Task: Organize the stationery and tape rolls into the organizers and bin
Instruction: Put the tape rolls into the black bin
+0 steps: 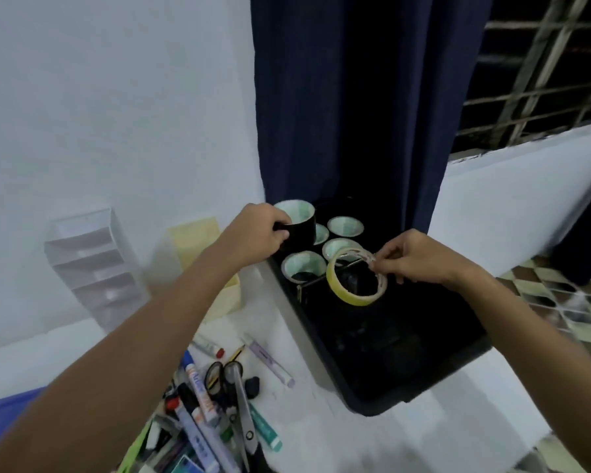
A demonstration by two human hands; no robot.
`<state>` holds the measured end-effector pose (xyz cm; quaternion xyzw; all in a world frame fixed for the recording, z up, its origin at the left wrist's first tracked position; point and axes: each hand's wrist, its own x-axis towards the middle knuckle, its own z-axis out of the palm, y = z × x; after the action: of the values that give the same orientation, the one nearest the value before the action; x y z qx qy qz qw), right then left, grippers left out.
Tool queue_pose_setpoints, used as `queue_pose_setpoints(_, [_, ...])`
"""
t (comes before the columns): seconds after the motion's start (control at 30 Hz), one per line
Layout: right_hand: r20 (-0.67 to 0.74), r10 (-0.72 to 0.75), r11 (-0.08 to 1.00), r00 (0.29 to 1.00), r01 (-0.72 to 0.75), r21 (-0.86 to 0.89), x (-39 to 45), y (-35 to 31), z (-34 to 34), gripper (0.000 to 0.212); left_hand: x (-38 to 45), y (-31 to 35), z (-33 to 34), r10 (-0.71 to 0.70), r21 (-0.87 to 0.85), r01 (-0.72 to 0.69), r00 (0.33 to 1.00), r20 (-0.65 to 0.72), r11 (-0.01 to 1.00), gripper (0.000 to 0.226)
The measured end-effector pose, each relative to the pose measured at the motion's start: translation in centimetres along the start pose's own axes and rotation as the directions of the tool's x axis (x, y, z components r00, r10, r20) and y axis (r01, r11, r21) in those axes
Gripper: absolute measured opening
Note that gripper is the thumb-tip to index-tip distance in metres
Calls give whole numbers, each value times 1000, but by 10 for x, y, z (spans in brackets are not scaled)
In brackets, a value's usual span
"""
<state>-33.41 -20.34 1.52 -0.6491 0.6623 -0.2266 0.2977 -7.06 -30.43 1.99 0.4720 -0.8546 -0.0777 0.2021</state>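
My left hand (pixel 260 233) grips a black tape roll (pixel 299 227) over the far left corner of the black bin (pixel 321 339). Several more black rolls with pale cores (pixel 345 226) stand inside the bin at its far end. My right hand (pixel 420 257) pinches the top edge of a thin yellow tape roll (pixel 348 291) together with a clear roll (pixel 369 257), held above the middle of the bin. A pile of markers, pens and scissors (pixel 232 394) lies on the white table to the left of the bin.
A clear tiered organizer (pixel 96 264) and a pale yellow organizer (pixel 198 240) stand against the wall at the left. A blue object (pixel 4 421) sits at the lower left edge. A dark blue curtain (pixel 348 97) hangs behind the bin.
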Motion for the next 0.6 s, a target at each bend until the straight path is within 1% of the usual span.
queue_pose_setpoints(0.07, [-31, 53, 998, 998, -53, -15, -5, 14, 1, 15, 16, 5, 17, 8, -7, -8, 999, 36, 1000, 28])
queue_pose_setpoints(0.17, [-38, 119, 992, 992, -120, -32, -9, 31, 11, 16, 32, 11, 41, -12, -9, 13, 997, 70, 1000, 29])
queue_pose_setpoints(0.3, [-24, 213, 973, 977, -214, -83, -6, 53, 25, 19, 44, 16, 66, 0, -42, 2, 999, 50, 999, 30])
queue_pose_setpoints(0.43, [-67, 265, 954, 962, -272, -130, -5, 63, 34, 19, 46, 15, 81, 11, -61, -8, 999, 48, 998, 29])
queue_pose_setpoints(0.5, [-89, 290, 944, 953, -300, -140, -6, 68, 39, 18, 45, 14, 86, 16, -66, -14, 999, 32, 998, 34])
queue_pose_setpoints(0.6, [-125, 334, 932, 934, -347, -105, -6, 75, 44, 17, 43, 11, 92, 22, -71, -22, 1000, 4, 997, 45])
